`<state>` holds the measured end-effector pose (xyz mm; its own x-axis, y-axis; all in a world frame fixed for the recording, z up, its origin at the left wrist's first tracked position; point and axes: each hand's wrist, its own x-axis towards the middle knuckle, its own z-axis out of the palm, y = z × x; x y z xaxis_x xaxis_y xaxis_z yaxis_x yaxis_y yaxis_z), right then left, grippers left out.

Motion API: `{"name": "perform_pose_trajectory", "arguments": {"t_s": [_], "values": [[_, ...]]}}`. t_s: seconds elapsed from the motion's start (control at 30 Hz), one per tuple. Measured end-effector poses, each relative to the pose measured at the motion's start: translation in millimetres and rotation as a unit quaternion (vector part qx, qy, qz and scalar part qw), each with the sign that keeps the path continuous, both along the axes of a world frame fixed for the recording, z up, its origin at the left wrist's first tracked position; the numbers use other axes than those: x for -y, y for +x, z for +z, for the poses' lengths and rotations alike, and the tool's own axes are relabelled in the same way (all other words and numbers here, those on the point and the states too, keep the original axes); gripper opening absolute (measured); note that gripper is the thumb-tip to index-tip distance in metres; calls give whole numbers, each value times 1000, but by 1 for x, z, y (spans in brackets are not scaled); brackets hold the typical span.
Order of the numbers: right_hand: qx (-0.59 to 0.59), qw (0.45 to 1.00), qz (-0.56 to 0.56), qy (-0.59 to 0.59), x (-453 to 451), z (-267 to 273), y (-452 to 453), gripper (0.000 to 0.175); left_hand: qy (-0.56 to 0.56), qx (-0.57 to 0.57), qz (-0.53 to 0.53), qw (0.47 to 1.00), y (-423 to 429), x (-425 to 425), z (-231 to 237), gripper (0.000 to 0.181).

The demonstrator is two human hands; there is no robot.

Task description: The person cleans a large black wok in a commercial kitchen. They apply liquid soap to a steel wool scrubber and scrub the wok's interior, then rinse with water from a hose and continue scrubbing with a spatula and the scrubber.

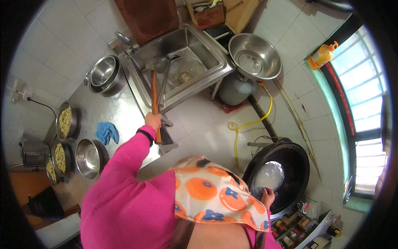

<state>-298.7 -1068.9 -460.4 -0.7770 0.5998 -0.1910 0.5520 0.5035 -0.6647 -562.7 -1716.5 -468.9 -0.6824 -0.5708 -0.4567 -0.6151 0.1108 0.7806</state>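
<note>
My left hand [153,120] is closed around the wooden handle [154,90] of a long utensil that reaches over the front rim of the stainless steel sink [199,80]. Its metal head lies over the basin, too blurred to name exactly. Alongside it a second long-handled metal utensil [164,81] leans across the rim; a wire strainer [186,71] with pale scraps sits in the basin. At the near rim of a large black wok [295,174] is my right hand [268,197], fingers bent together. Whether it holds anything is unclear. Cloudy whitish liquid [269,177] lies in the wok.
On the steel counter [124,102] at left stand bowls of pale food [65,122], an empty steel bowl [88,158], nested bowls [104,73] and a blue cloth [106,133]. A steel basin [255,57] rests above a gas cylinder [236,90]; its yellow hose [248,120] crosses the floor.
</note>
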Motion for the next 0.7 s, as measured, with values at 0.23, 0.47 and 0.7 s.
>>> {"name": "perform_pose_trajectory", "arguments": {"t_s": [0.23,0.47,0.7], "values": [[31,999,-33,7,-14,-18,-3,17,-46,-13,-33,998,89,-21,46,36],[1,999,-43,21,-15,-29,-10,29,-108,-22,-148,983,148,-33,81,27],[-9,937,-270,-220,-30,-68,4,30,-78,-32,-385,919,131,-73,94,36]]}}
